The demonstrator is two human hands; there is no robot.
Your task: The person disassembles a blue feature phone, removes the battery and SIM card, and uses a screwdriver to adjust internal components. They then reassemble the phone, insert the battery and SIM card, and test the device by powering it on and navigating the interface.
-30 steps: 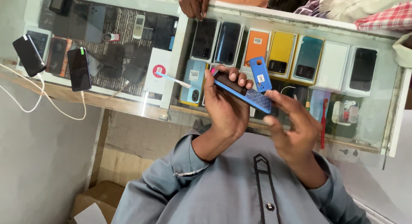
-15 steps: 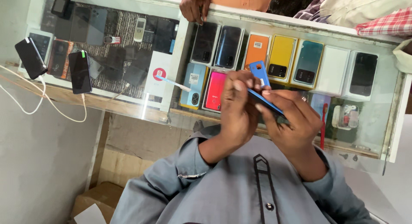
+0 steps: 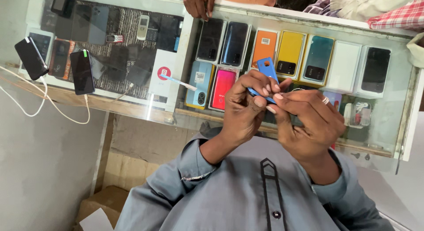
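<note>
My left hand (image 3: 243, 114) grips a slim blue phone (image 3: 266, 72), held upright in front of my chest with its camera end up. My right hand (image 3: 311, 122), a ring on one finger, is pinched against the phone's right edge. A small thin metal pin (image 3: 297, 89) sticks out between its thumb and forefinger. Both hands touch each other around the lower half of the phone, which they hide. My grey shirt (image 3: 265, 191) fills the bottom of the view.
A glass display counter (image 3: 380, 138) lies behind the hands, with several phones and coloured phone boxes (image 3: 289, 52) inside. Two black phones (image 3: 81, 72) on white charging cables rest on its left part. Another person's hand (image 3: 198, 3) rests on the far edge.
The blue phone went from lying across my palms to standing edge-on. My hands closed together around it, and my right fingers moved onto its side.
</note>
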